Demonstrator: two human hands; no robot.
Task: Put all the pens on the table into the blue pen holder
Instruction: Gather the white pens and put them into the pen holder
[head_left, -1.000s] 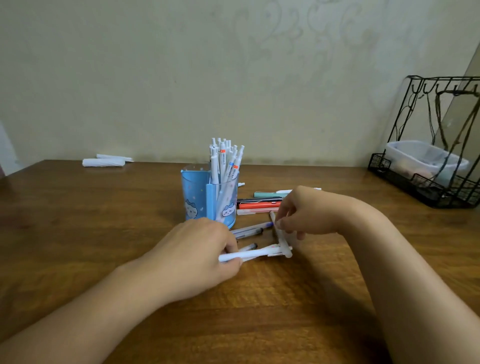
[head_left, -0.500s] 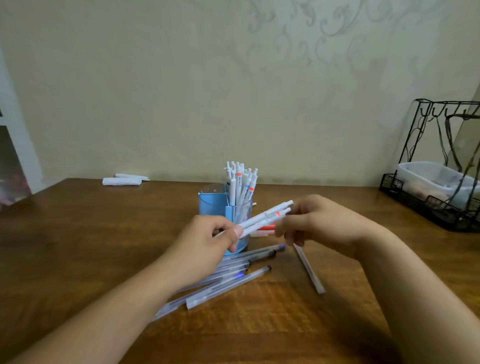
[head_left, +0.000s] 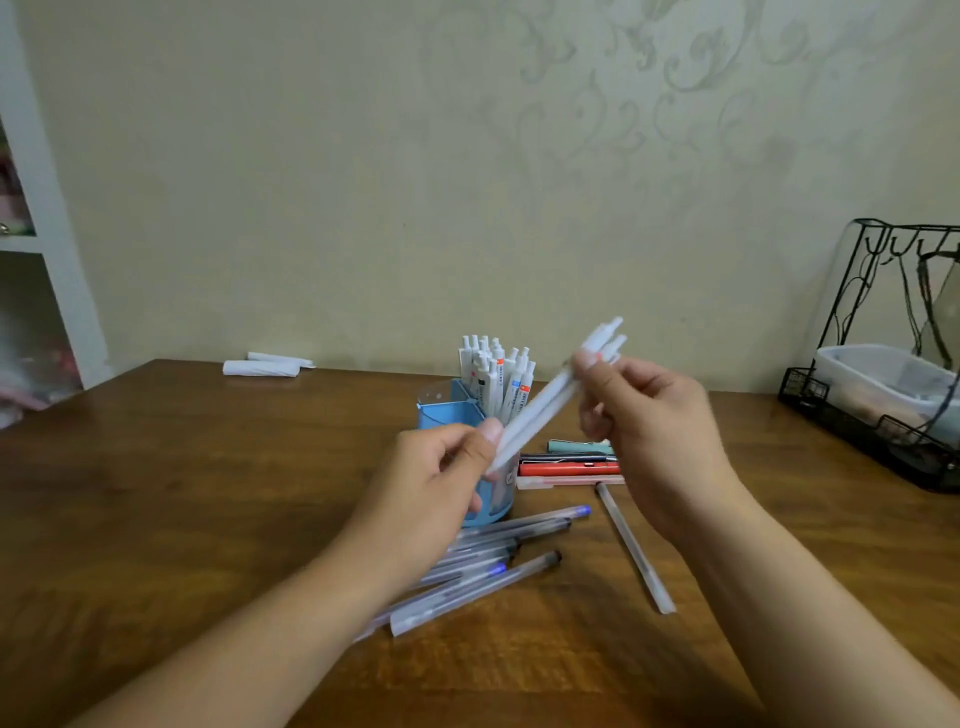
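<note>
Two white pens (head_left: 545, 397) slant upward above the table, held at both ends. My left hand (head_left: 436, 483) pinches their lower tips and my right hand (head_left: 649, 415) pinches their upper part. Behind them stands the blue pen holder (head_left: 447, 410), with several white pens (head_left: 496, 379) upright in it. Several clear pens (head_left: 498, 561) lie on the table under my left wrist. One clear pen (head_left: 634, 551) lies apart to the right. A teal pen (head_left: 576, 446), a black pen (head_left: 563, 458), a red pen (head_left: 569, 470) and a pale pink pen (head_left: 561, 482) lie right of the holder.
The brown wooden table (head_left: 182, 493) runs up to a beige wall. Rolled white paper (head_left: 262, 368) lies at the back left. A black wire rack (head_left: 883, 395) with a clear plastic box stands at the right edge. White shelving (head_left: 31, 234) is at far left.
My hands lifted the two white pens off the table and raised them steeper in front of the holder. The view tilted up and shifted, showing the clear pens under my left arm.
</note>
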